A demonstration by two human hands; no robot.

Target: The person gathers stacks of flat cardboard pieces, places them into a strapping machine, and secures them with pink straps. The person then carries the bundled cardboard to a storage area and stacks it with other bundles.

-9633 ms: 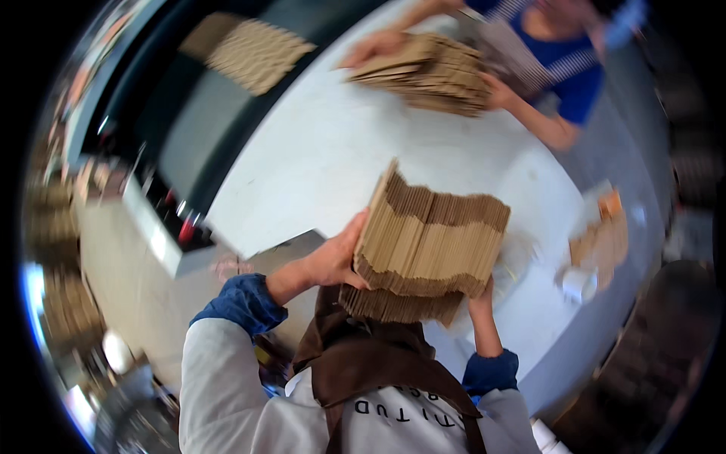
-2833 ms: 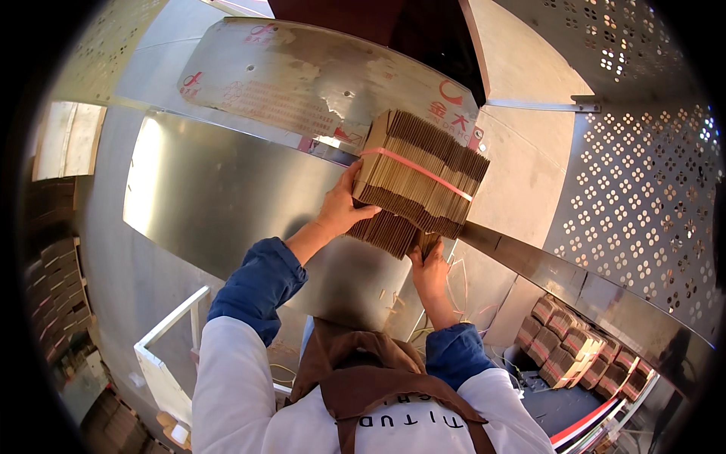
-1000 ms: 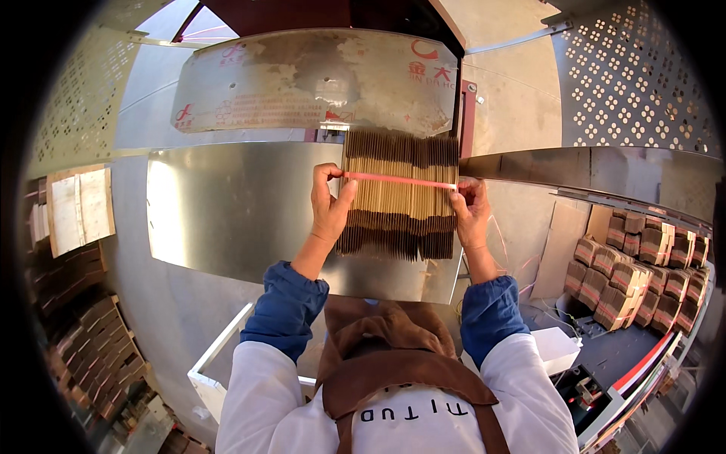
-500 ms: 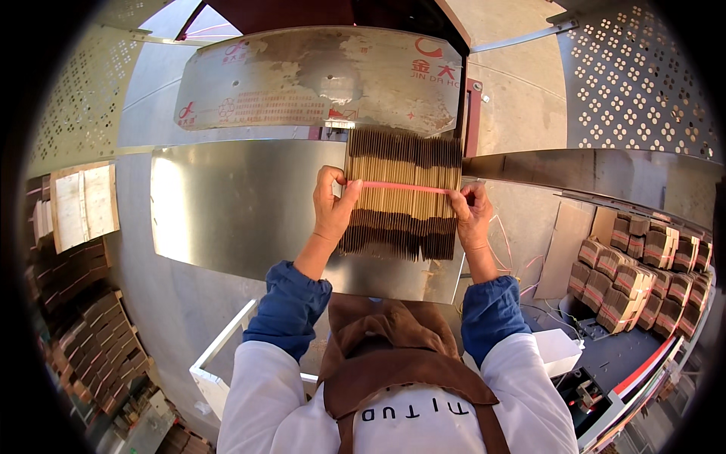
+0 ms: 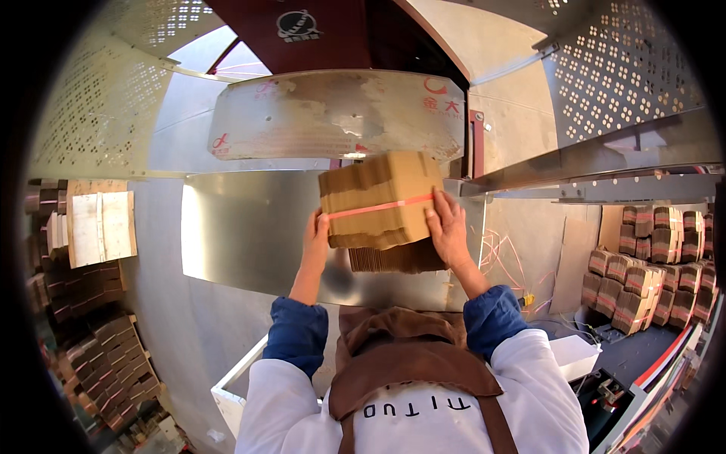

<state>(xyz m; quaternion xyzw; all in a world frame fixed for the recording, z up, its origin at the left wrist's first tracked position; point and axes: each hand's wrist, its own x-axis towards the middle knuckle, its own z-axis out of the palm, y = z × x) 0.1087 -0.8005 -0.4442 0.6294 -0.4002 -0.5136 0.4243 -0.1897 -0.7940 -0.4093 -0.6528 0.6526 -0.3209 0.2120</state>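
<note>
A bundle of folded brown cardboard pieces (image 5: 370, 193) with a pink strap round its middle is raised and tilted above the metal tabletop. My left hand (image 5: 315, 233) grips its left end, the thumb close to the strap. On the right end, my right hand (image 5: 449, 227) is closed, its fingers against the flat face beside the strap. Under the bundle, a second row of ridged cardboard (image 5: 397, 259) shows on the tabletop; the bundle hides its far part.
The shiny metal tabletop (image 5: 249, 219) meets a worn metal panel (image 5: 302, 113) of a dark red machine. Strapped cardboard bundles (image 5: 635, 284) are stacked at right, near loose pink strapping (image 5: 503, 253). More cardboard stacks (image 5: 106, 371) stand at left. A white frame (image 5: 231, 397) is near my left side.
The strapped bundle has come up off the tabletop and turned, so a flat right face now shows. Another cardboard row is visible below it. Both hands have shifted to its ends.
</note>
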